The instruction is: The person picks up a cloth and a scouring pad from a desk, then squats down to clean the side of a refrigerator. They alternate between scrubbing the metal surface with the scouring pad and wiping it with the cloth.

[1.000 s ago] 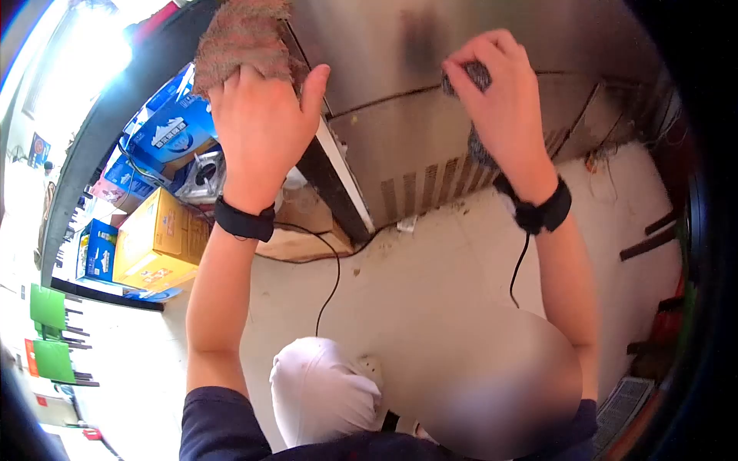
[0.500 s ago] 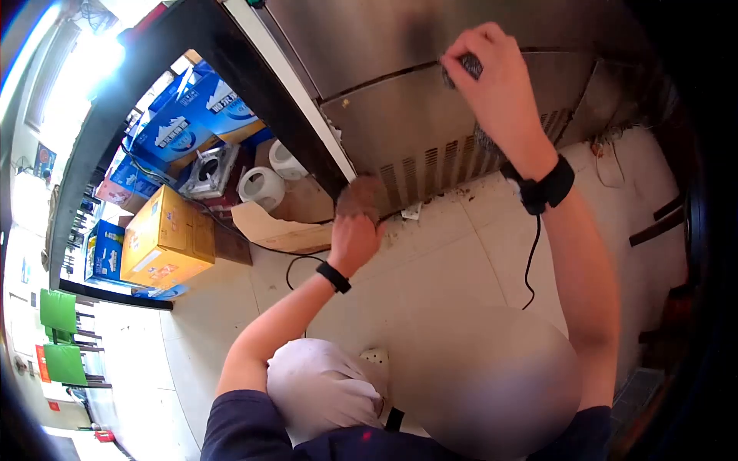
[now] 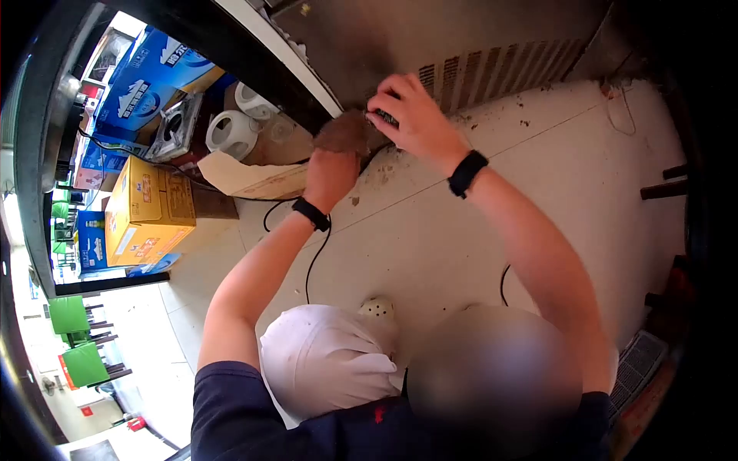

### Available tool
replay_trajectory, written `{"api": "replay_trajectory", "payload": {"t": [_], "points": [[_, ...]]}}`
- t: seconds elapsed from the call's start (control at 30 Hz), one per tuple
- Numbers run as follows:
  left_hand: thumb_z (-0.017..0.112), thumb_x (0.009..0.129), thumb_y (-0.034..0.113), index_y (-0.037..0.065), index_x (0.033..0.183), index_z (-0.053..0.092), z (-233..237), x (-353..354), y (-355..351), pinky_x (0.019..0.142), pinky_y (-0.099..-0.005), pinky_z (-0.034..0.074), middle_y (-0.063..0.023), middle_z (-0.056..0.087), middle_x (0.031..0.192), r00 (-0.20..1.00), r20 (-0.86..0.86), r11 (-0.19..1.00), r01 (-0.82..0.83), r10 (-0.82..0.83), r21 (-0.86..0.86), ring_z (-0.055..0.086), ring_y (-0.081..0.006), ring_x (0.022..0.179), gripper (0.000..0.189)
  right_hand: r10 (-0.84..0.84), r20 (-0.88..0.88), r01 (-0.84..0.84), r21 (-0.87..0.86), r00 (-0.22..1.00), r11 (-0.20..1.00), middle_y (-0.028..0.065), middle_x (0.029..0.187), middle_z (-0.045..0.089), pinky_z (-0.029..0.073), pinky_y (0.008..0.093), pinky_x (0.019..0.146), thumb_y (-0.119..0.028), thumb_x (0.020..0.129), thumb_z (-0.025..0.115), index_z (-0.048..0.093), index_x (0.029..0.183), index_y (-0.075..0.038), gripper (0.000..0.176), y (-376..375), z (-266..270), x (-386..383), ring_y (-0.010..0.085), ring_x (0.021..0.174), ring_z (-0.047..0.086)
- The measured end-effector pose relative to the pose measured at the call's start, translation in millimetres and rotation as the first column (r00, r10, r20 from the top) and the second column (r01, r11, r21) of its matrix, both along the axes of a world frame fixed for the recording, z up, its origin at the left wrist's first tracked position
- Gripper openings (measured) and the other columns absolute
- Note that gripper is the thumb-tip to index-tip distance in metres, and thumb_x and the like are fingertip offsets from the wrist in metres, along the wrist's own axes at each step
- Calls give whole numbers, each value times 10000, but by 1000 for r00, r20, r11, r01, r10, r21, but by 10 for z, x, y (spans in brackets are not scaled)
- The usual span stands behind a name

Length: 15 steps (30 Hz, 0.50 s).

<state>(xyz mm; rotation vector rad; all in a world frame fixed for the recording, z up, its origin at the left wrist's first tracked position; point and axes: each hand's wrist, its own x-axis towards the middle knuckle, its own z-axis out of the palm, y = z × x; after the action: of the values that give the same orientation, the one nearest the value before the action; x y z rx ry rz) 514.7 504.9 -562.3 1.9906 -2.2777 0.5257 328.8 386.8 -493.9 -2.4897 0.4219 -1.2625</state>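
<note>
Brown cloth [image 3: 343, 132] lies bunched at the foot of the dark frame [image 3: 265, 73], near its meeting with the metal panel. Farthest left, blue boxes [image 3: 138, 100] stand behind a yellow box [image 3: 150, 207]; then come a white container [image 3: 240, 134] and cut cardboard [image 3: 254, 180]. A black cord [image 3: 309, 269] curls over the floor [image 3: 415, 238]. The left hand [image 3: 333, 177] has its fingers closed on the cloth, probably pressing it into that low corner. Just beside it, the right hand [image 3: 423, 131] pinches a small dark pad [image 3: 387, 117] between thumb and fingers, near the slotted metal panel [image 3: 430, 31]. This looks like close work by both hands at one spot; moving on would call for a firm hold and clearance from the cord.
</note>
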Motion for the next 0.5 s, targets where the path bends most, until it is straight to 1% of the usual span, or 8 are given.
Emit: {"api": "replay_trajectory", "payload": {"t": [0.03,0.1,0.13,0.2,0.23,0.3,0.4,0.5], "points": [[612,900,235,36,1057,696,-161,5,67,799,-459,512,-160,685,1080,1000,3,1000,-3,3,22,656,-328,918,267,3,3,-3,22,1000,1000,82,1012,547,494,400,852,-112,839,727,643,949,-90,140,79,-303,42,312,979,517],[622,892,225,26,951,707,-384,-3,124,788,-451,505,-165,697,958,981,27,950,195,-195,-244,654,-331,839,224,-236,76,218,196,969,956,95,1023,552,485,405,862,-110,833,737,645,964,-85,162,213,-808,123,325,1002,513],[622,892,225,26,951,707,-430,-27,173,788,-451,505,-165,697,958,979,36,952,201,-198,-229,654,-331,839,224,-241,85,218,212,967,953,95,1023,552,485,405,862,-110,833,737,645,964,-85,162,282,-982,181,325,1002,513],[646,877,220,14,869,715,-561,-151,437,793,-466,492,-173,690,823,993,-114,997,-20,28,69,648,-346,781,217,-468,134,356,481,874,801,112,1010,570,469,420,869,-109,840,740,652,961,-59,158,502,-1257,281,327,1005,535],[646,877,220,14,869,715,-632,-210,525,793,-466,492,-173,690,823,994,-110,994,-8,20,105,648,-346,781,217,-484,119,364,511,867,779,112,1010,570,469,420,869,-109,840,740,652,961,-59,158,585,-1366,330,327,1005,535],[673,858,227,2,774,699,-716,-340,672,784,-467,487,-185,666,722,963,-174,954,-159,207,253,642,-363,746,242,-512,135,351,579,849,736,127,1003,577,458,418,875,-110,845,734,666,978,-59,159,696,-1477,467,334,989,544],[693,846,213,-22,805,671,-762,-472,872,781,-472,484,-219,665,782,930,-169,894,-246,327,374,639,-384,790,239,-552,175,291,701,815,651,137,1004,575,456,426,873,-114,851,729,680,957,-58,129,742,-1577,708,342,991,538],[700,851,211,-49,854,643,-801,-498,900,745,-478,484,-256,654,840,899,-178,872,-313,399,377,632,-405,842,266,-571,216,248,741,792,624,128,991,568,462,432,859,-115,849,735,679,932,-57,116,725,-1527,907,334,991,528]]}}
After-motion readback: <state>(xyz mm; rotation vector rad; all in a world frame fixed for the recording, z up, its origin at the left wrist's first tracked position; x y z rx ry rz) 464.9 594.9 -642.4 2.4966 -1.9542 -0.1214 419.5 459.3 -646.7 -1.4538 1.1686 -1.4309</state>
